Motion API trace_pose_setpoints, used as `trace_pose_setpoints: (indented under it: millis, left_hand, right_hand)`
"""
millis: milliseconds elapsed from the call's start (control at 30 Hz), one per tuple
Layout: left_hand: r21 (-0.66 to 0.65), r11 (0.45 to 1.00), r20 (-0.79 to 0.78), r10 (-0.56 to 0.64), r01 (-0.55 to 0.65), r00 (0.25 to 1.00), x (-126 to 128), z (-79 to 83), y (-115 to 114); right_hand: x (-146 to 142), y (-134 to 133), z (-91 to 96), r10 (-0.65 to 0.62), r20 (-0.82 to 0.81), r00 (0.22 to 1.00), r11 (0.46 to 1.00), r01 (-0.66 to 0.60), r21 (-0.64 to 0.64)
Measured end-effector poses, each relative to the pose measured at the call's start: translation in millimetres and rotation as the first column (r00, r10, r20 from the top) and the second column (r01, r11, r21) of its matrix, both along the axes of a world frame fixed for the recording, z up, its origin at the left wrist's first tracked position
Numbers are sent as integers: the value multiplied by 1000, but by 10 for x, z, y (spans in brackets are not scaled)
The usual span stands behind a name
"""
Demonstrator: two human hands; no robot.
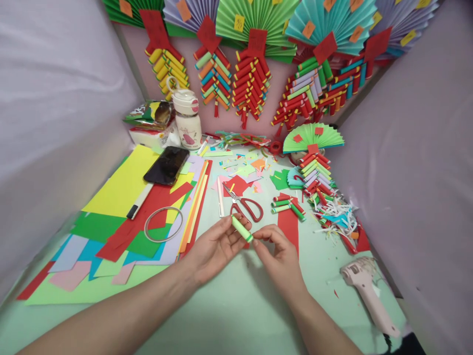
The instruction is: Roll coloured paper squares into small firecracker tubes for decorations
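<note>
A light green paper roll (pixel 241 229) with darker green bands at its ends is held above the table in front of me. My left hand (pixel 218 244), palm turned up, grips the roll between thumb and fingers near its far end. At the near end, my right hand (pixel 275 251) pinches the banded rim with thumb and index finger. Just beyond the hands lie red-handled scissors (pixel 251 209), their blades on red paper scraps. To the right, several small red and green paper rolls (pixel 288 204) rest by a red paper strip (pixel 287 229).
Stacked coloured paper (pixel 121 192) covers the left side, with a phone (pixel 167 165), a marker (pixel 140 201) and a metal ring (pixel 162 241) on it. A glue gun (pixel 369 291) lies at right. A bottle (pixel 187 121) stands behind; paper firecracker strings (pixel 251 84) hang on the back wall.
</note>
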State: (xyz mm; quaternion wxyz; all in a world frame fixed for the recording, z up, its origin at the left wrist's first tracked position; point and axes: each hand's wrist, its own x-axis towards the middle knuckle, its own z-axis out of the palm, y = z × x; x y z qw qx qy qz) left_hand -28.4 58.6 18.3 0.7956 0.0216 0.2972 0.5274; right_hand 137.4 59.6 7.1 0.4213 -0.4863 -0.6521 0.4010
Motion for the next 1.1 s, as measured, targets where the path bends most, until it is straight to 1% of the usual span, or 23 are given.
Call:
trace_pose_setpoints:
  millis: [133,267,400,467,567,667,767,867,933,1000,1100]
  left_hand:
    - [37,999,-28,11,-10,1000,15,-22,-12]
    - [91,996,-47,-18,22,999,18,-31,-23]
    - [100,994,-110,-29,40,994,11,-23,-23]
    - [99,993,-166,-47,64,985,-6,-11,-5]
    - [91,985,-262,-121,150,957,-63,19,48]
    - [88,962,-386,-207,259,899,-154,63,113]
    - [89,933,-490,-265,350,830,-262,114,166]
    - [92,871,-540,-364,483,759,-356,154,199]
    - [85,824,-587,-412,560,696,-395,165,211]
    - [55,805,-645,-422,590,637,-413,163,217]
    - [19,802,-707,-411,597,575,-412,151,220]
  right_hand:
    - [-4,6,24,-5,-10,1000,999,4,-46]
    - [-4,15,25,-2,-29,1000,997,0,-74]
    - [9,25,32,-8,-27,1000,996,6,-86]
    - [32,40,31,-23,-26,999,995,20,-102]
    - [93,78,11,-33,-32,999,983,27,-181]
    - [152,114,-14,-26,-38,999,965,15,-260]
    - [173,127,-15,-1,-46,999,957,-12,-288]
    - [161,118,9,37,-44,998,959,-48,-278]
    - [150,108,30,70,-30,997,960,-75,-268]
    - [145,102,48,94,-13,995,962,-94,-255]
    - [145,100,67,101,9,995,970,-97,-222]
